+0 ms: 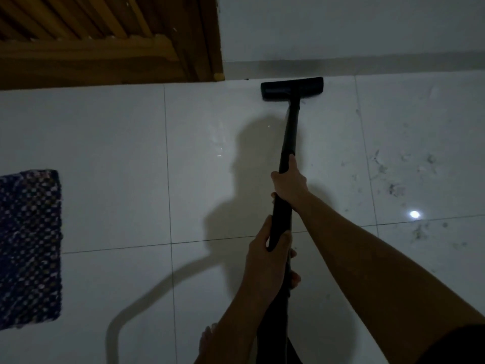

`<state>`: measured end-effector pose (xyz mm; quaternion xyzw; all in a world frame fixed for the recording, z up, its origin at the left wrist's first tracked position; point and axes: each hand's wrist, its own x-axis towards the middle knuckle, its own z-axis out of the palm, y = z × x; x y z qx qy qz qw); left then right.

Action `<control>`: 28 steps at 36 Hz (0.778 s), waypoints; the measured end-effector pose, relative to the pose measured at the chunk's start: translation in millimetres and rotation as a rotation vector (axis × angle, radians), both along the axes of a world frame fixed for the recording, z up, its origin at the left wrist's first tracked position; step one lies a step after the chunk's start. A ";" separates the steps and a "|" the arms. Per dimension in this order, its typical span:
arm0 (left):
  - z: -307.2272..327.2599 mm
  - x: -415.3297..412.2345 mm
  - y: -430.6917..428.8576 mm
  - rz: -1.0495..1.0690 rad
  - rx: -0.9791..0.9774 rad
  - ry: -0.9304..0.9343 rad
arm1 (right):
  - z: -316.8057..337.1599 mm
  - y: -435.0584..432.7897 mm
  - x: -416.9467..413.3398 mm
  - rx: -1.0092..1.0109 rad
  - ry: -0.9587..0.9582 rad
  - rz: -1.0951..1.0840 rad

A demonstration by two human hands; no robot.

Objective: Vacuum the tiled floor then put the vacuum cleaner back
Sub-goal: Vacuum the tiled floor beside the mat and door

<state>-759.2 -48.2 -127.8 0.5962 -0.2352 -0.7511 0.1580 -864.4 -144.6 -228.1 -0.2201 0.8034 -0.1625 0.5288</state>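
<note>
A black vacuum wand [289,132] runs from my hands up to its flat black floor head [291,88], which lies on the white tiled floor [110,158] right against the base of the wall. My right hand [289,183] grips the wand farther up, thumb along the tube. My left hand [267,261] grips the lower end of the wand where the dark hose [275,324] joins. Dusty specks and smudges [396,190] mark the tiles to the right of the wand.
A wooden slatted door [105,38] stands at the upper left, a white wall [354,27] beside it. A dark patterned mat [29,248] lies at the left edge. My bare foot [207,340] shows at the bottom. A lamp's reflection [414,214] glints on the right.
</note>
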 end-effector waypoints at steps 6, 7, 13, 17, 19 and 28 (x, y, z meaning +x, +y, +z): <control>-7.5 -24.8 -2.2 -0.042 0.023 0.020 | -5.7 2.6 -31.1 0.015 -0.010 -0.068; -8.6 -27.8 -3.3 -0.050 0.021 0.017 | -6.9 2.1 -34.7 0.013 -0.012 -0.077; -16.1 -44.7 -10.6 -0.071 -0.002 0.003 | -18.1 -4.2 -52.8 0.009 -0.021 -0.108; -22.1 -45.2 -16.3 -0.061 -0.019 -0.002 | -21.3 -11.8 -50.1 0.007 -0.041 -0.095; -23.3 -40.8 -15.6 -0.046 -0.017 -0.010 | -21.1 -13.7 -43.8 0.004 -0.057 -0.086; -15.5 4.0 -6.5 0.021 -0.033 -0.108 | -19.4 -13.1 13.4 0.009 -0.136 0.010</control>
